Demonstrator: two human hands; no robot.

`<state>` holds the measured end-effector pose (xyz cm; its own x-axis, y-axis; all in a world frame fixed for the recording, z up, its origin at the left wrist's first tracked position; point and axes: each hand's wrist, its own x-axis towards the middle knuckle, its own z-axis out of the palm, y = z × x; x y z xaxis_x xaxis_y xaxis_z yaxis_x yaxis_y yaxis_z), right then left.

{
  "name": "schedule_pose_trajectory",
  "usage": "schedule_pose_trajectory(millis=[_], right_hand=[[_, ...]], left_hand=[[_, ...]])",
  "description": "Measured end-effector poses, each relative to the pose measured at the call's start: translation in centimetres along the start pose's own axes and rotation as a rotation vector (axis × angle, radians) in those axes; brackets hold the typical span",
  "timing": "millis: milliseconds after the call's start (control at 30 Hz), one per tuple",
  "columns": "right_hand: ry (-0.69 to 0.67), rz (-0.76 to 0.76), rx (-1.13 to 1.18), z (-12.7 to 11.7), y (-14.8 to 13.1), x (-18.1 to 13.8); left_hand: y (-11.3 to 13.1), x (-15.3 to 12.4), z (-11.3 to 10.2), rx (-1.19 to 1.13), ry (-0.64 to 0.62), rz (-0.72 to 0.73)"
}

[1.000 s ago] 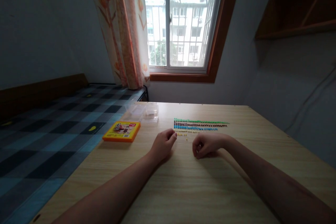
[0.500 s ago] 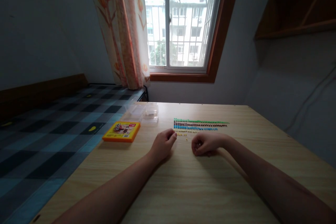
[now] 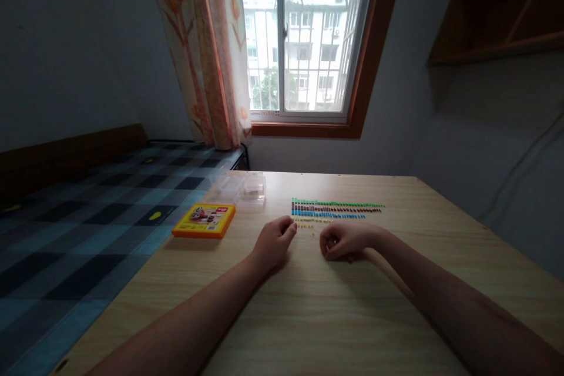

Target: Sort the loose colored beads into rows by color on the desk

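My left hand point(image 3: 276, 241) rests on the wooden table with its fingers curled closed, at the left end of some tiny yellow pieces point(image 3: 304, 226). Whatever it may hold is hidden. Right of it, my right hand point(image 3: 346, 241) is bent inward with thumb and fingertips drawn together; anything between them is too small to make out. One loose yellow piece point(image 3: 313, 234) lies between the hands. Beyond them run long rows of small pieces: green point(image 3: 339, 204), brown point(image 3: 337, 210) and blue point(image 3: 326, 215). My right hand partly covers the yellow pieces.
An orange-edged flat box point(image 3: 204, 221) with a yellow printed top lies at the table's left side. Behind it stand clear plastic trays point(image 3: 242, 190). A bed with a checked cover point(image 3: 110, 205) adjoins the table point(image 3: 335, 317) on the left; a window is beyond.
My right hand has shifted very slightly to the left, its fingers still drawn together. My left hand and the rows of pieces look the same.
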<state>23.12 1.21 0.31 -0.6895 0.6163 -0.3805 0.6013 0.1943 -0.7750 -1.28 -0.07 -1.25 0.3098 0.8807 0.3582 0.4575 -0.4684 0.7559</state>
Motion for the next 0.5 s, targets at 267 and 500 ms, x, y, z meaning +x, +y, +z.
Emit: schedule_pose_trajectory(millis=[267,500], right_hand=[[0.058,0.010,0.047,0.47,-0.44,-0.02],[0.094,0.026,0.062,0.71,-0.79,0.09]], left_hand=[[0.13,-0.02,-0.01,0.009,-0.019,0.006],[0.35,-0.05,-0.01,0.024,-0.022,-0.007]])
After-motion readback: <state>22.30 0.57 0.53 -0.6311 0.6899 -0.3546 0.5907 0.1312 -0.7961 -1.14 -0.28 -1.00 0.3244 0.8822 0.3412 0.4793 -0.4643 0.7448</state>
